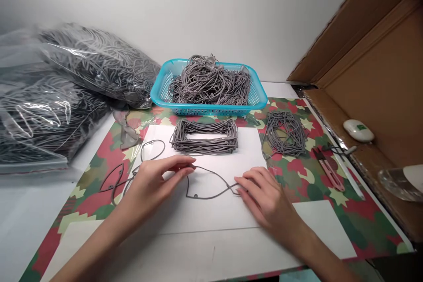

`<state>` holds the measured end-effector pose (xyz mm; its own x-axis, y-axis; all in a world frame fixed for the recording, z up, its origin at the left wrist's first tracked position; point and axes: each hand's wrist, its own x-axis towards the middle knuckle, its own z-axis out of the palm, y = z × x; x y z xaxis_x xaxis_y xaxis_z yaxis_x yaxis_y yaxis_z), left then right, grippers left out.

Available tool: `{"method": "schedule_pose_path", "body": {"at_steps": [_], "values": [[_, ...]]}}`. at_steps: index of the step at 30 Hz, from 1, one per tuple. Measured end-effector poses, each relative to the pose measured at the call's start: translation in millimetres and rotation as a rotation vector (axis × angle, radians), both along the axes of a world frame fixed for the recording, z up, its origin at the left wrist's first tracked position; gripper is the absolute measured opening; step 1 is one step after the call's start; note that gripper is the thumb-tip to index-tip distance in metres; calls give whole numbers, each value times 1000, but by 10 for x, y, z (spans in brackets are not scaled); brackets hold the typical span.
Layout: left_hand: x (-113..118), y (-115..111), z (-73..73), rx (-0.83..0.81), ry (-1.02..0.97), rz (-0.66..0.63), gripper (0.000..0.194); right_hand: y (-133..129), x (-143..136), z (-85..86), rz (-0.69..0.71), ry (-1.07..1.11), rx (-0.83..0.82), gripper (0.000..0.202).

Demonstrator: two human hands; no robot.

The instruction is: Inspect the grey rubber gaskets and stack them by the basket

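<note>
A thin grey fish-shaped loop [207, 198] lies on white paper [211, 218], with a small tab inside its lower left corner. My left hand [158, 180] pinches the loop's upper left corner between thumb and fingers. At the narrow crossed end on the right, my right hand [261, 194] is closed on the loop and hides its tip. Beyond my hands stands a rectangular stack of grey loops [205, 144]. Left of my left hand are more loose grey loops [112, 180], partly covered by my wrist.
A blue basket [211, 109] holds tangled grey loops at the back. Clear bags [95, 61] of grey strands fill the left. To the right lie a grey bundle [286, 134], pink-handled cutters [330, 174], a white pen-like stick [350, 176] and a white mouse-like object [358, 130] on a cardboard ledge.
</note>
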<state>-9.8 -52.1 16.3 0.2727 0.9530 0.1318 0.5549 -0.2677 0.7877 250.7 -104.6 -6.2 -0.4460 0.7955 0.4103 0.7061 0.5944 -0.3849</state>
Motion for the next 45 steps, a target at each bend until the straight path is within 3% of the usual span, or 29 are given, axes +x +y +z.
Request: {"method": "schedule_pose_path", "body": {"at_steps": [4,9,12,17,19,21,23,29,32,36,40,45], "values": [[-17,20,-84,92,92,48,22,3,-18,21,54,-10,-18,12],[-20,48,-77,-4,62,89,22,-5,-29,47,59,75,22,17],[-9,49,16,-207,-129,37,28,-14,-12,153,-16,341,-239,17],[30,-3,132,-730,-595,-133,43,45,15,363,-149,856,-890,25],[40,-20,116,-849,-615,-165,47,95,12,363,-164,958,-1064,30],[44,-21,68,-807,-523,-148,46,140,1,307,-214,985,-1109,34],[42,-8,7,-619,-365,-97,40,166,-15,227,-292,972,-1068,39],[17,9,-88,233,119,60,17,152,8,115,-519,926,-689,44],[3,-13,-75,435,270,47,14,140,53,128,-531,807,-576,29],[-32,-41,-29,344,320,-117,15,117,77,135,-422,493,-376,10],[-76,-50,-1,136,356,-331,16,101,67,134,-262,281,-273,13],[-143,-46,-10,-8,419,-399,15,111,46,121,-174,43,-159,27]]}}
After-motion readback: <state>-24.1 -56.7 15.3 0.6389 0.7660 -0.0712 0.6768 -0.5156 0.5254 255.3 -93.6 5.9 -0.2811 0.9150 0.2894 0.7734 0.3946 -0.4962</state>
